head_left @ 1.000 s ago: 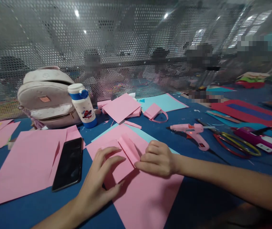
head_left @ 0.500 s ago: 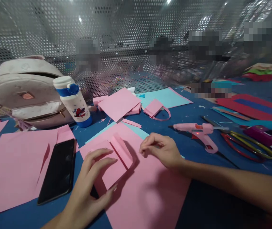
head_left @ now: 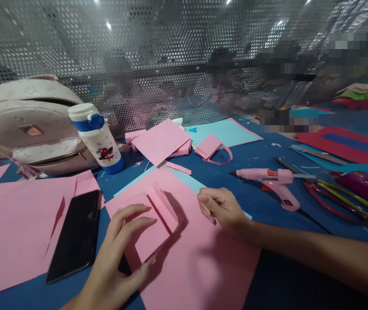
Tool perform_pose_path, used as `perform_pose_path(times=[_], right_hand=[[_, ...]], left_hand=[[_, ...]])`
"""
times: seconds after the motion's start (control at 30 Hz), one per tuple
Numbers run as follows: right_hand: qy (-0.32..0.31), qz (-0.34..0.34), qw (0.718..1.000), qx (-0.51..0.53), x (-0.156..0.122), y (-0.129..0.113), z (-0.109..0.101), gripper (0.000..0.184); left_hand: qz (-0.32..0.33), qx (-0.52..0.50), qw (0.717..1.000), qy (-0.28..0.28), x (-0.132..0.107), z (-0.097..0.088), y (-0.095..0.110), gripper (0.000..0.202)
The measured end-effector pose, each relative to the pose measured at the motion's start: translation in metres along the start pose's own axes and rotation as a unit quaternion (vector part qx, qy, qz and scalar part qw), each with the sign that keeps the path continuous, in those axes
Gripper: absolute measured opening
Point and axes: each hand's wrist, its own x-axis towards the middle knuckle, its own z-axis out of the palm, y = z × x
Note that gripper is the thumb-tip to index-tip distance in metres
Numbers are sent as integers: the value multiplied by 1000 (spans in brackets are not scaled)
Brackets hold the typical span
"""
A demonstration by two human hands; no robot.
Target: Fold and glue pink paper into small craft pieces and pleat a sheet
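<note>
My left hand [head_left: 119, 254] spans a folded pink paper piece [head_left: 149, 239], with fingertips on its top and the thumb along its near edge. A narrow pink flap [head_left: 164, 206] stands up at the right side of this piece. Both lie on a large pink sheet [head_left: 190, 267], under which a light blue sheet's edge shows. Just above the large sheet's right part is my right hand [head_left: 219, 209], its fingers curled together; whatever they may hold is hidden. Further right lies a pink glue gun [head_left: 272, 178] with a small red light lit.
Left of the work lie a black phone [head_left: 75, 234] and more pink paper [head_left: 22, 224]. A water bottle [head_left: 98, 146] stands before a pale backpack [head_left: 35, 125]. A small pink paper bag [head_left: 208, 147], scissors [head_left: 341, 198] and a purple tool [head_left: 361, 183] lie beyond and right.
My right hand has shifted slightly right and its fingers have curled in more. My left hand stays on the folded paper. The view has moved a little.
</note>
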Motion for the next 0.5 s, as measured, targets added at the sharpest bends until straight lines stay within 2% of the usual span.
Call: perform_pose_path(times=[0.2, 0.5], right_hand=[[11, -23, 999, -36, 0, -5, -1, 56], [-25, -51, 998, -32, -1, -2, -2, 58]], left_hand=[[2, -5, 1000, 5, 0, 0, -1, 49], [9, 4, 1000, -6, 0, -1, -1, 48]])
